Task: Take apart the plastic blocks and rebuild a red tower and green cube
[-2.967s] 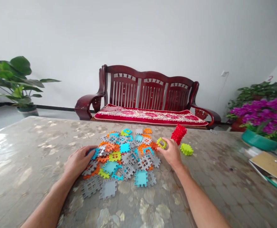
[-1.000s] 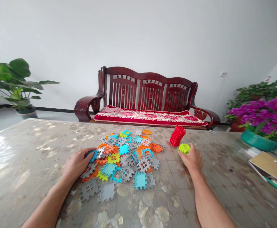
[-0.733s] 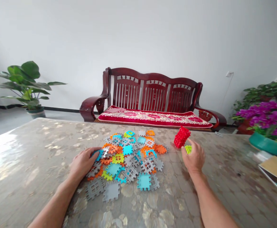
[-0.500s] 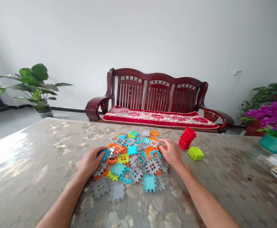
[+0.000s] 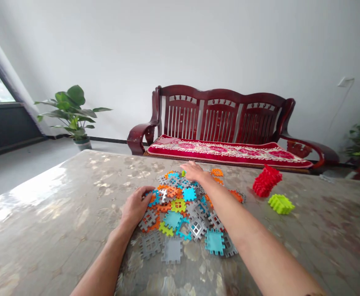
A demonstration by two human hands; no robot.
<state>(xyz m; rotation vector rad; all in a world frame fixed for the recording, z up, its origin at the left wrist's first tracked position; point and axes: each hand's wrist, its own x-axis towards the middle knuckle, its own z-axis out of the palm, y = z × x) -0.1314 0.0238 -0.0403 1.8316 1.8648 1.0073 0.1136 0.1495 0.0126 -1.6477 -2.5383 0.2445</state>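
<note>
A loose pile of square interlocking plastic tiles with notched edges lies on the table, in grey, orange, blue, teal and lime; some have window-like openings. My left hand [image 5: 137, 204] rests at the pile's left edge, thumb and fingers apart, beside a blue-and-orange piece [image 5: 153, 198]. Reaching across the pile, my right hand [image 5: 193, 171] is at its far side with fingers stretched out over a lime tile [image 5: 183, 173], which they partly cover. Nearer to me lie a teal tile [image 5: 214, 241] and a plain grey tile [image 5: 172, 250]. My right forearm hides part of the pile.
Right of the pile stand a red stack of tiles [image 5: 266, 181] and a shorter lime stack [image 5: 281, 204]. The table [image 5: 59, 222] has a shiny patterned cover. Beyond it are a wooden bench [image 5: 219, 92] with a red cushion and a potted plant [image 5: 75, 111].
My right hand has moved from the pile's right side to its far edge, over the lime tile. My left hand stays at the left edge. The view has turned a little left.
</note>
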